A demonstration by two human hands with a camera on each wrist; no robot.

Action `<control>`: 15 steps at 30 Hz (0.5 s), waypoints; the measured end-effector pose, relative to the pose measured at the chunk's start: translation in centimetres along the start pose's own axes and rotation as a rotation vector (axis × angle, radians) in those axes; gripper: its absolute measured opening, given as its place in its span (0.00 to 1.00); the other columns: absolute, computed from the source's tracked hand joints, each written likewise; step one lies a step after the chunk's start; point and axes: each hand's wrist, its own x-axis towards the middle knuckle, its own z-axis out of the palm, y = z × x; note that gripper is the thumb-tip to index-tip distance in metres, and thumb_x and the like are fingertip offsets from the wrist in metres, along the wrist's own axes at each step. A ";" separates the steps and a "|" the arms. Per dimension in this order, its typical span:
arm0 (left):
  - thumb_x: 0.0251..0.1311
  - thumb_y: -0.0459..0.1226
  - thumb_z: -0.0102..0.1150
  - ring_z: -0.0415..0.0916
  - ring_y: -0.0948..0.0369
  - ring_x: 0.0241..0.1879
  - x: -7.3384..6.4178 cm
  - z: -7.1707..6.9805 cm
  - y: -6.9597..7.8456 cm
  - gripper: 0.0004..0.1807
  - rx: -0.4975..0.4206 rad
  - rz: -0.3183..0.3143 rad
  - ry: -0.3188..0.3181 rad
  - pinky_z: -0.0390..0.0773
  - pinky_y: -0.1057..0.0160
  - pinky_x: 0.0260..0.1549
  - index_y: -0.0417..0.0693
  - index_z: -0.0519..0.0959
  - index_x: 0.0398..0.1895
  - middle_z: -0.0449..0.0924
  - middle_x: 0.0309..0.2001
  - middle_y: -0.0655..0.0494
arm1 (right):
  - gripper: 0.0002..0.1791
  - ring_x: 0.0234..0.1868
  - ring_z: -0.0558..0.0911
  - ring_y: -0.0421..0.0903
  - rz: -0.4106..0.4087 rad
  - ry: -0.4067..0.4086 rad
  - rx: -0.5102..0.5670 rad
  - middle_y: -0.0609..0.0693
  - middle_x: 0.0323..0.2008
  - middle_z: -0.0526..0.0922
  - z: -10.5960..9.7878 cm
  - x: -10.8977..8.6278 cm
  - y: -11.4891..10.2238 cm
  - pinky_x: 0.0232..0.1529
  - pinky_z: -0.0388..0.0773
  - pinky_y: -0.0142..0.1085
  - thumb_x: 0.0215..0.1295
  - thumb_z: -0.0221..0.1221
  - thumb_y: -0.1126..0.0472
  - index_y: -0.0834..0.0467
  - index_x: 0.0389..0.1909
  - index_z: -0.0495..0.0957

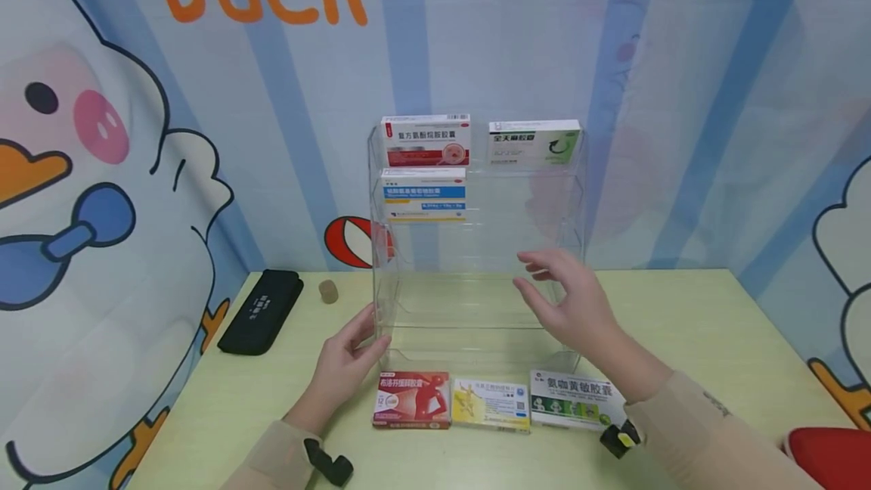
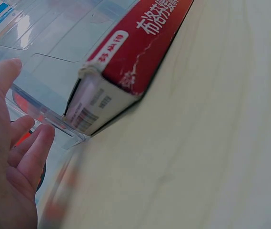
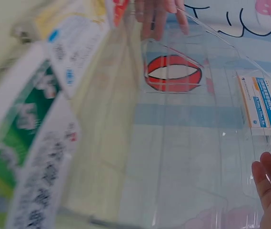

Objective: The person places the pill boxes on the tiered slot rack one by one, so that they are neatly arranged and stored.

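A clear stepped display rack (image 1: 469, 308) stands upright on the table. My left hand (image 1: 345, 365) grips its lower left side, thumb in front and fingers along the outer wall; the left wrist view shows this hand (image 2: 16, 138) at the clear edge. Loosely bent and holding nothing, my right hand (image 1: 571, 301) hovers before the rack's right half. On the top tier sit a red-and-white medicine box (image 1: 426, 142) at left and a green-and-white one (image 1: 534, 144) at right. Below the first, a blue-and-white medicine box (image 1: 424, 195) stands on the second tier.
Before the rack lie a red medicine box (image 1: 411, 401), a yellow-and-white one (image 1: 491, 404) and a green-striped white one (image 1: 571, 399). A black case (image 1: 261, 312) and a small brown cylinder (image 1: 328, 292) lie at left. A red object (image 1: 830, 458) shows at lower right.
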 end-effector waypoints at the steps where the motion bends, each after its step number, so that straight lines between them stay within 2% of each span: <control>1: 0.76 0.41 0.69 0.80 0.44 0.74 0.0 0.0 0.0 0.37 0.002 0.004 0.000 0.87 0.62 0.64 0.56 0.68 0.85 0.79 0.76 0.47 | 0.20 0.49 0.92 0.52 -0.003 -0.012 -0.005 0.56 0.53 0.91 -0.3 -0.7 0.1 0.50 0.94 0.48 0.68 0.73 0.68 0.61 0.60 0.86; 8: 0.76 0.44 0.70 0.80 0.47 0.75 -0.1 0.0 -0.1 0.36 0.008 -0.008 -0.001 0.86 0.58 0.66 0.66 0.69 0.84 0.79 0.77 0.51 | 0.22 0.45 0.91 0.48 -0.023 -0.102 -0.046 0.52 0.52 0.91 -2.1 -5.0 0.6 0.46 0.92 0.34 0.63 0.75 0.69 0.58 0.58 0.87; 15: 0.76 0.44 0.70 0.80 0.47 0.74 -0.1 -0.1 -0.1 0.37 0.002 0.005 -0.001 0.87 0.57 0.65 0.67 0.69 0.84 0.80 0.76 0.51 | 0.19 0.42 0.89 0.40 0.034 -0.241 -0.084 0.48 0.50 0.92 -3.6 -8.3 1.3 0.42 0.92 0.36 0.63 0.77 0.65 0.55 0.54 0.88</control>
